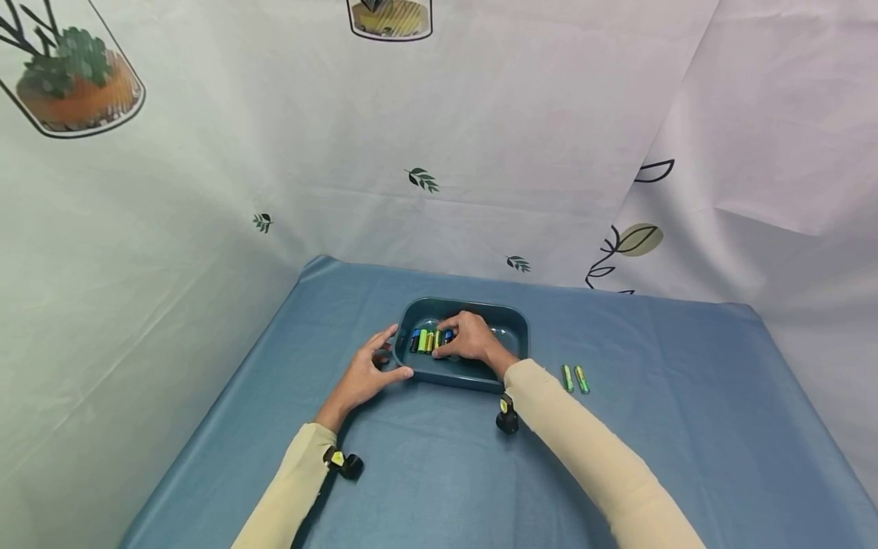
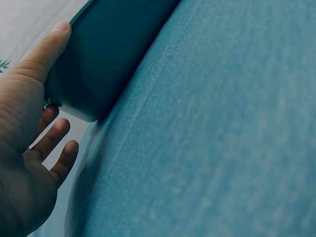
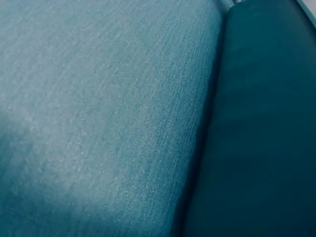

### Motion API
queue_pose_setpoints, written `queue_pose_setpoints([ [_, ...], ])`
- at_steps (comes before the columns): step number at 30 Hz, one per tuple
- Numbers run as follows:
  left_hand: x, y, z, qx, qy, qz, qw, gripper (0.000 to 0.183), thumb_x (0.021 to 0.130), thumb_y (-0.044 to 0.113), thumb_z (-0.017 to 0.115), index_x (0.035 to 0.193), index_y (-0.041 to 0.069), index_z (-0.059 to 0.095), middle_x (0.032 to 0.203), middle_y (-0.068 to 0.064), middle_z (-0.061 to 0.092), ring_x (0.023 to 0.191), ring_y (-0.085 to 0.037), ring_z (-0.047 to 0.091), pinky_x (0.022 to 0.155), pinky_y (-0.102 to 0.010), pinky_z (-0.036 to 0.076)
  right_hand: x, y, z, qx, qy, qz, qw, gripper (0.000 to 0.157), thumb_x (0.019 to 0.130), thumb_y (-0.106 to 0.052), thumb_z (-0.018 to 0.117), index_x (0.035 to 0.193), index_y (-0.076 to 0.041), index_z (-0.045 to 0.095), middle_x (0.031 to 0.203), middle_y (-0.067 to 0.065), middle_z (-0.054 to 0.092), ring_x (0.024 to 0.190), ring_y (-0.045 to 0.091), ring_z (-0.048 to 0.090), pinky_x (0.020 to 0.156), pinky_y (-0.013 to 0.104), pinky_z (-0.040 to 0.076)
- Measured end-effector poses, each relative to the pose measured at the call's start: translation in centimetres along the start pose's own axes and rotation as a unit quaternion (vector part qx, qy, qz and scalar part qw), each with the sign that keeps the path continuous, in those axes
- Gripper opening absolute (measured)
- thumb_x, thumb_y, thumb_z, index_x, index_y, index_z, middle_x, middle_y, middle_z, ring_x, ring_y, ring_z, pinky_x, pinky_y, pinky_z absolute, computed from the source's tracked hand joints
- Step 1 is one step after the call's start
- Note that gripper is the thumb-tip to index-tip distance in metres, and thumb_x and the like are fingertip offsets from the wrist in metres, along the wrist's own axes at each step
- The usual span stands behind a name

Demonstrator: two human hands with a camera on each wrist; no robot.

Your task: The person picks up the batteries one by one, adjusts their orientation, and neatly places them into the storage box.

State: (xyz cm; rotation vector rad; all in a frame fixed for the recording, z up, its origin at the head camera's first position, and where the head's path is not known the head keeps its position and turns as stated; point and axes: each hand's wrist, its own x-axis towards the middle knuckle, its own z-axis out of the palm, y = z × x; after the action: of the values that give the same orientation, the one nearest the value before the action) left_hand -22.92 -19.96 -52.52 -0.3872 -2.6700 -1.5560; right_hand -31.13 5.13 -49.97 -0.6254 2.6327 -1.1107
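Note:
A dark teal tray (image 1: 446, 375) lies on the cloth, with several small batteries (image 1: 421, 341) side by side in its left half, blue-and-black, green and yellow. My right hand (image 1: 469, 337) reaches over the front rim into it and pinches a battery (image 1: 438, 339) at the row's right part, thumb at the near end and fingertips at the far end. At the tray's left end, my left hand (image 1: 363, 375) holds the corner. The left wrist view shows its thumb (image 2: 57, 37) against the tray wall (image 2: 106, 64), other fingers loosely bent. The right wrist view shows only cloth and tray wall (image 3: 261, 123).
Two green-and-yellow batteries (image 1: 575, 379) lie on the blue cloth (image 1: 439, 473) right of the tray, near the right sleeve (image 1: 583, 450). White patterned curtains (image 1: 480, 152) stand behind the table and at both sides.

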Motion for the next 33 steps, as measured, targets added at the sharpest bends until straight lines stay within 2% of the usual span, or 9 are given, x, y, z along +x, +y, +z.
queue_pose_setpoints([
  [6,0.0,0.0,0.1,0.001,0.001,-0.002,1.0,0.091,0.084,0.037,0.087,0.16,0.025,0.037,0.159,-0.008,0.04,0.131,-0.033,0.053,0.102,-0.058,0.047,0.0,0.1,0.2,-0.018,0.001,-0.001,1.0,0.052,0.079,-0.03,0.091,0.125,-0.012,0.075,0.055,-0.003,0.041,0.05,0.012,0.036,0.057,0.027,0.036],
  [11,0.0,0.0,0.2,0.002,0.002,0.0,1.0,0.091,0.084,0.034,0.087,0.16,0.024,0.037,0.158,-0.009,0.041,0.129,-0.032,0.053,0.102,-0.058,0.047,0.0,0.2,0.1,-0.021,0.0,-0.004,1.0,0.053,0.079,-0.033,0.091,0.126,-0.013,0.074,0.063,-0.002,0.045,0.054,0.012,0.038,0.06,0.027,0.036],
  [20,0.0,-0.2,0.3,0.005,0.001,0.003,1.0,0.091,0.085,0.035,0.086,0.16,0.022,0.038,0.158,-0.01,0.041,0.129,-0.033,0.053,0.102,-0.058,0.047,-0.9,0.0,-0.7,0.011,0.024,-0.025,0.999,0.051,0.082,-0.033,0.089,0.126,-0.014,0.074,0.078,0.003,0.052,0.063,0.014,0.04,0.063,0.029,0.037],
  [25,0.0,-0.1,0.3,0.008,0.002,0.001,1.0,0.091,0.085,0.032,0.086,0.16,0.022,0.037,0.158,-0.011,0.042,0.128,-0.033,0.054,0.101,-0.058,0.047,-1.7,-0.6,-2.2,0.03,0.033,-0.048,0.998,0.05,0.085,-0.032,0.086,0.129,-0.012,0.072,0.101,0.013,0.06,0.079,0.017,0.049,0.068,0.033,0.043],
  [33,0.0,-0.1,0.2,0.001,0.003,0.009,0.9999,0.091,0.084,0.032,0.087,0.16,0.021,0.037,0.158,-0.012,0.041,0.128,-0.034,0.053,0.101,-0.058,0.047,-3.9,-1.7,-5.8,0.031,0.065,-0.093,0.993,0.049,0.087,-0.031,0.085,0.13,-0.01,0.072,0.105,0.01,0.061,0.085,0.019,0.053,0.076,0.038,0.048],
])
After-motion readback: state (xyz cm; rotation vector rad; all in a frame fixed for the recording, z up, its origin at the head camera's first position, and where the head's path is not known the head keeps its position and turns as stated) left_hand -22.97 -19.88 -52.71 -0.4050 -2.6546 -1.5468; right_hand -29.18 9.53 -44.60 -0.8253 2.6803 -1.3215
